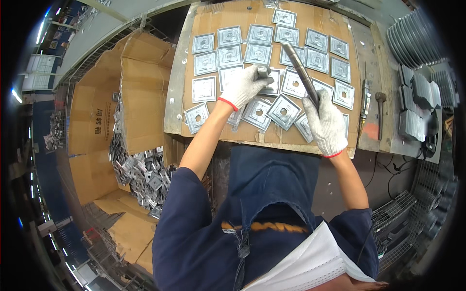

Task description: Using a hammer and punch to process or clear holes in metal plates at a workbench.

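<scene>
My left hand (244, 86), in a white glove with a red cuff, is closed round a short grey metal piece (262, 71) whose end points up. It is over a square metal plate (274, 83) near the middle of the cardboard sheet (272, 139). My right hand (326, 121), gloved the same way, grips a long metal bar (300, 67), dark near the hand and shiny at its raised far end. Around both hands lie several grey square plates with stepped rims. Nearer ones, such as this plate (284, 111), have a round central hole; farther ones, like this plate (260, 34), look closed.
A hammer-like tool (380, 116) and a thin tool (364, 104) lie right of the cardboard. Beyond them are grey stacked pieces (412, 123) and stacked round discs (412, 41). Left of the bench stands a large carton (94, 140) with heaped metal parts (150, 182).
</scene>
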The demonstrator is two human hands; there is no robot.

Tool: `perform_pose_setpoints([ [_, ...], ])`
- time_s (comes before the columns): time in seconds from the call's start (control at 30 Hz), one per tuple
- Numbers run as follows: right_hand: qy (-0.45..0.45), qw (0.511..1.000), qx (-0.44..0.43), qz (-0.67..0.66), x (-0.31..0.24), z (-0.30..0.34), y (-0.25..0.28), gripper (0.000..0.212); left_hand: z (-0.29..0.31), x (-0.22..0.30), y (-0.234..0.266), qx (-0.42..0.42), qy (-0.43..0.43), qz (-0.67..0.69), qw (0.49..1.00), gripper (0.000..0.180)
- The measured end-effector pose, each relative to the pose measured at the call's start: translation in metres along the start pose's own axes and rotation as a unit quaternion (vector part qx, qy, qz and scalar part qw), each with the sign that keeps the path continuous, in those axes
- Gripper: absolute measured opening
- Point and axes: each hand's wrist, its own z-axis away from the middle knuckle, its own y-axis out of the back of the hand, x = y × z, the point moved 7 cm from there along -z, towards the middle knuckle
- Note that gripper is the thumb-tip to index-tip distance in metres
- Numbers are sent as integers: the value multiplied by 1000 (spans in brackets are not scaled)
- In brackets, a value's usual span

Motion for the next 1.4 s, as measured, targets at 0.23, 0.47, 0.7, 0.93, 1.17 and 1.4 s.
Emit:
perform_pose_setpoints([
  [0.23,-1,994,-83,70,67,10,-44,39,4,21,-7,-25,32,162,986,21],
  [0.47,107,978,-117,139,19,-66,-53,33,13,51,-2,-43,-36,-106,993,32],
  [0.7,62,987,-88,119,0,-69,-27,29,27,81,18,22,-55,-105,993,30],
  [0.93,96,988,-50,109,20,-55,-27,28,22,65,4,-34,-33,-55,997,25],
  [1.17,35,985,-93,142,66,7,-37,31,22,45,7,2,9,45,999,24],
  [1.4,-95,984,-92,121,64,24,-36,35,13,30,7,17,5,-1,1000,26],
])
